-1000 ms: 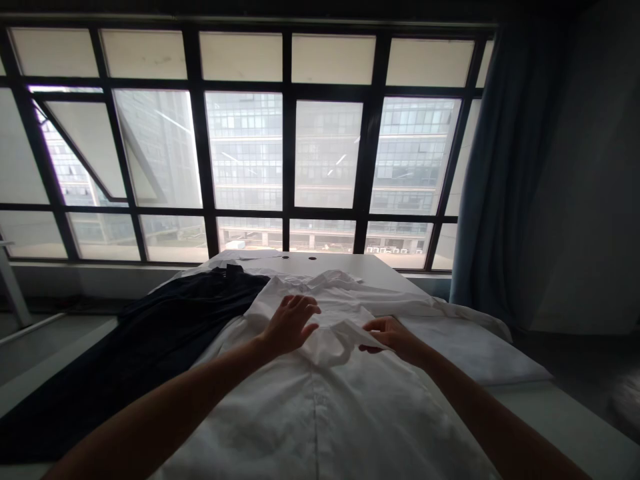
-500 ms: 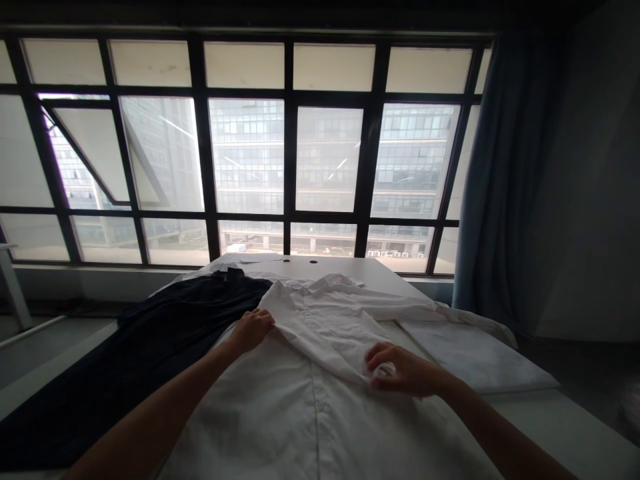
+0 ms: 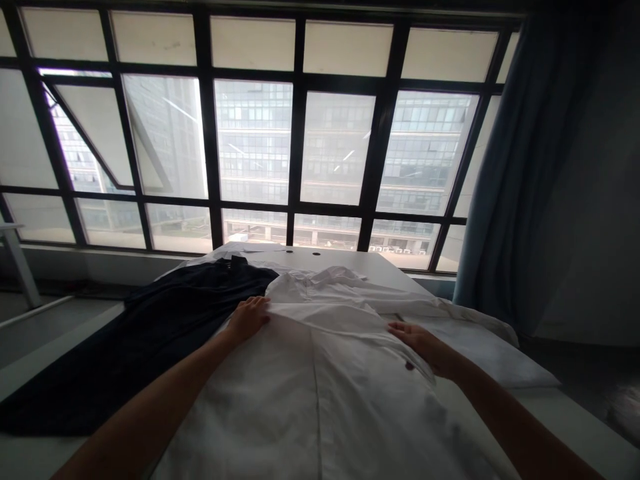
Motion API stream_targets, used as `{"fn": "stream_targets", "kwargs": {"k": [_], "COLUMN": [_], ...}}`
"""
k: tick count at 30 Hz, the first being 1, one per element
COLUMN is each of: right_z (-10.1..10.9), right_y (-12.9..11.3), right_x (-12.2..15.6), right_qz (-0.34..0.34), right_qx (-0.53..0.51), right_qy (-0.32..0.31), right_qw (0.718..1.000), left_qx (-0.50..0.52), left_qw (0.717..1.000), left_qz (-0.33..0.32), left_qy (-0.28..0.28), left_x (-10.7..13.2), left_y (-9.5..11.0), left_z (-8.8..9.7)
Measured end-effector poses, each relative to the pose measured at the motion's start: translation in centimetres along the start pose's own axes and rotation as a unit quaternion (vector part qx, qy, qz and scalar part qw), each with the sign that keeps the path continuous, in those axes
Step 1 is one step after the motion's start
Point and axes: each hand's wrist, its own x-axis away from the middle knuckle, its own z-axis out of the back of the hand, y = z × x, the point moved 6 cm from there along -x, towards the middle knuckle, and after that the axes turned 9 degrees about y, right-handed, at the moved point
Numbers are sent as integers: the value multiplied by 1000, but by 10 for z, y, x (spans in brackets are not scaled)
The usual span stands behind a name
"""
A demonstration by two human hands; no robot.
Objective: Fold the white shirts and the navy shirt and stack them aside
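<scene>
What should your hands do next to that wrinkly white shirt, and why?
Probably slide the right hand gently along the folded edge of the white shirt. That edge looks bumpy, and the cloth near the collar is crumpled. The left hand sits at the edge's other end, so it could keep the cloth from sliding.

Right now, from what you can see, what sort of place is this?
Probably an upper-floor room in a city office district: a black-framed window faces a glass office block, and a blue curtain hangs beside it.

Dim rm, bright window (image 3: 337, 147) backlight, edges warped, no blur.
</scene>
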Motion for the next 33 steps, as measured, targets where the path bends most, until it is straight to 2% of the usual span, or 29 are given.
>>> {"fn": "stream_targets", "kwargs": {"k": [3, 5, 8, 12, 14, 17, 18, 21, 24, 28, 31, 33], "right_z": [3, 1, -1, 1, -1, -8, -10, -16, -21, -27, -28, -27], "right_y": [32, 44, 38, 16, 17, 29, 32, 30, 23, 17, 16, 18], "right_x": [-3, -1, 4, 13, 16, 13, 10, -1, -6, -3, -3, -4], "right_qz": [-93, -121, -103, -48, -58, -74, -69, -29, 28, 59, 65, 60], "right_qx": [83, 116, 110, 94, 162, 297, 315, 312, 332, 369, 382, 382], "right_qy": [-49, -78, -108, -111, -121, -139, -137, -96, -48, -14, 5, 9], "right_qw": [991, 983, 983, 988, 978, 942, 937, 945, 942, 928, 922, 922], "left_qx": [5, 10, 16, 15, 4, -19, -25, -38, -43, -40, -40, -46], "left_qw": [1000, 1000, 999, 996, 998, 998, 996, 993, 993, 995, 992, 989], "left_qz": [-10, -23, -33, -17, -2, 40, 58, 91, 79, 11, -43, -60], "left_qy": [2, 2, 16, 86, 58, -49, -68, -70, -74, -93, -116, -131], "left_x": [1, 1, -2, -5, -5, -9, -13, -39, -78, -125, -149, -160], "left_y": [-1, 1, 1, -4, -8, -16, -19, -22, -14, 6, 16, 15], "left_z": [0, 0, 6, 23, 24, 17, 16, 14, 1, -33, -58, -71]}}
